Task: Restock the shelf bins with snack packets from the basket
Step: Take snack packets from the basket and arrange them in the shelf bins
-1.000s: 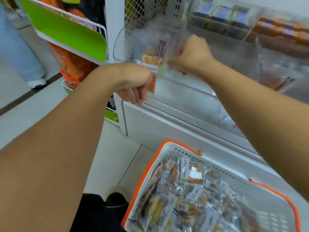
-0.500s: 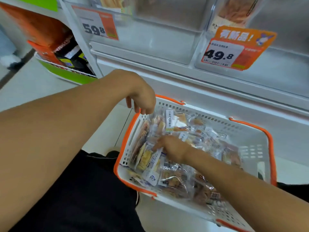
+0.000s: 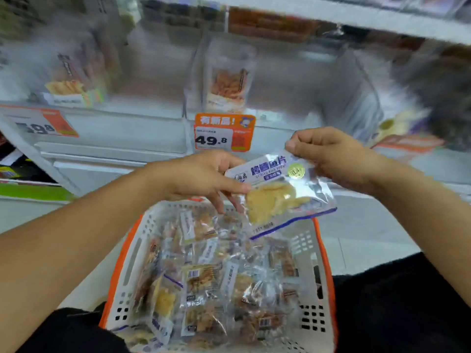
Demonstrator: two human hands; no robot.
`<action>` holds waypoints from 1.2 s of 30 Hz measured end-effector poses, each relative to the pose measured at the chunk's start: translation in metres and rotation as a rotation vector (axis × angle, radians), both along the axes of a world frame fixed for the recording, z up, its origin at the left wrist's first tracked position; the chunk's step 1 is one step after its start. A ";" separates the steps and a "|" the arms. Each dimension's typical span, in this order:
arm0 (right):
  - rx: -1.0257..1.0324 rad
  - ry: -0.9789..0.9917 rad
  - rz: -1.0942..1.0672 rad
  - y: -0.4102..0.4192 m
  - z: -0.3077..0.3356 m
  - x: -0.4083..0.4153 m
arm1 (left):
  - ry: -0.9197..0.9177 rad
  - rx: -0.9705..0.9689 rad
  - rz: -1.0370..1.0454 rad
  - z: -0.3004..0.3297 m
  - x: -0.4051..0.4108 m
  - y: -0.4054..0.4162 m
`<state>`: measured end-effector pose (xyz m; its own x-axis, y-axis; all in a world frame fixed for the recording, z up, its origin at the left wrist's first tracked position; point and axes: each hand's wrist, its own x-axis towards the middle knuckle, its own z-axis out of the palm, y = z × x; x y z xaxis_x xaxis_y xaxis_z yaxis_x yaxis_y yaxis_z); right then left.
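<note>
A clear snack packet (image 3: 280, 194) with blue lettering and pale yellow pieces hangs above the basket, held from both sides. My right hand (image 3: 331, 159) pinches its upper right corner. My left hand (image 3: 204, 177) holds its left edge between thumb and fingers. Below them sits the white basket (image 3: 322, 276) with an orange rim, holding several clear snack packets (image 3: 204, 284). Behind the hands stand clear shelf bins (image 3: 153, 80), blurred, with a packet (image 3: 226, 85) upright in the middle one.
Orange price tags reading 49.8 (image 3: 223, 133) and 59.8 (image 3: 38, 123) hang on the bin fronts. A green-edged rack (image 3: 30, 192) of goods stands at the left. My dark trousers (image 3: 407, 301) flank the basket. Pale floor tiles lie to the right.
My right hand has lifted a packet out of the basket. My left hand came off the basket rim and took the packet's left edge. The view tilted up toward the bins.
</note>
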<state>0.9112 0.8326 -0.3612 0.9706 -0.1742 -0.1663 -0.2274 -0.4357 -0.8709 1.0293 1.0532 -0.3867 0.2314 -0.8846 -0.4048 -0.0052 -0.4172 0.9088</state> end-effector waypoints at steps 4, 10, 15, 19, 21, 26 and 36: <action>0.205 -0.113 -0.166 -0.059 0.051 -0.038 | 0.096 -0.239 0.265 0.021 -0.036 -0.078; 0.090 -0.319 -0.354 -0.155 0.080 -0.099 | 0.017 -0.454 0.338 0.054 -0.076 -0.193; -0.092 -0.724 -0.584 -0.211 0.088 -0.134 | -0.609 -0.491 0.502 0.068 -0.073 -0.258; -0.288 -0.567 -0.528 -0.234 0.078 -0.133 | -0.730 -0.393 0.603 0.057 -0.052 -0.269; -0.343 -0.411 -0.432 -0.236 0.069 -0.119 | -0.767 -0.338 0.514 0.051 -0.048 -0.270; -0.520 -0.120 -0.258 -0.231 0.045 -0.084 | -0.982 -0.304 0.310 0.051 -0.047 -0.270; -0.527 -0.074 -0.377 -0.217 0.035 -0.066 | -0.977 -0.362 0.296 0.047 -0.043 -0.265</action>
